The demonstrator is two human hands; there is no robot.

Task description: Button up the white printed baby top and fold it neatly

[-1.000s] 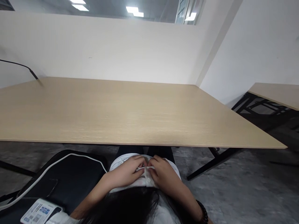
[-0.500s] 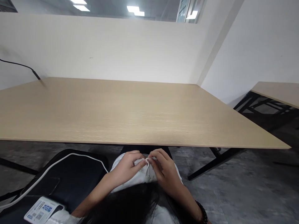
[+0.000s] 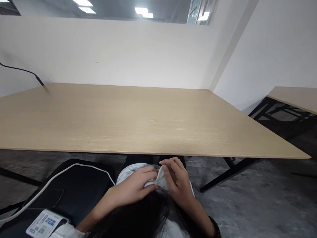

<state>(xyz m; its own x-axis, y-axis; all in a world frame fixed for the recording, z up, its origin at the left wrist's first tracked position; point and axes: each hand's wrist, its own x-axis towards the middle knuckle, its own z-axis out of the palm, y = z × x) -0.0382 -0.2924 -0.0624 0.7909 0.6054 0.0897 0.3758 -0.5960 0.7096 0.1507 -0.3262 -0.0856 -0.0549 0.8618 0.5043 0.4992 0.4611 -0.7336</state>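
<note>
My left hand (image 3: 137, 183) is over my lap, its fingers and thumb closed on the edge of a thin white cloth (image 3: 162, 178). Facing it, my right hand (image 3: 177, 180) pinches a raised fold of the same cloth between thumb and forefinger. The cloth bunches up between the two hands. Whether it is part of clothing or a separate piece, I cannot tell. Dark hair (image 3: 138, 215) hangs below the hands and hides the cloth's lower part.
A wooden table (image 3: 148, 119) spans the view just beyond my hands. At lower left is a black chair (image 3: 81, 185) with a white cable (image 3: 49, 183) across it and a white labelled card-like object (image 3: 44, 223). A second table (image 3: 297, 97) stands right.
My left hand has shifted slightly down, towards my body. Between the hands, the cloth has gone from a small pinched bit to a wider, lifted fold.
</note>
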